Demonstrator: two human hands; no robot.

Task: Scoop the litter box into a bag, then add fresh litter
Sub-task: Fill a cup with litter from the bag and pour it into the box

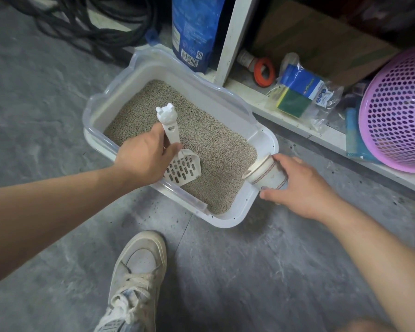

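The left hand [144,159] clenches the scoop [177,154] handle; the right hand [302,185] grasps a paper cup [266,174] at the litter box [261,140] rim. Sift shallowly, keeping the scoop level. The box sits on grey floor [225,271] beside a shelf [297,125]; a blue bag [197,32] stands behind.
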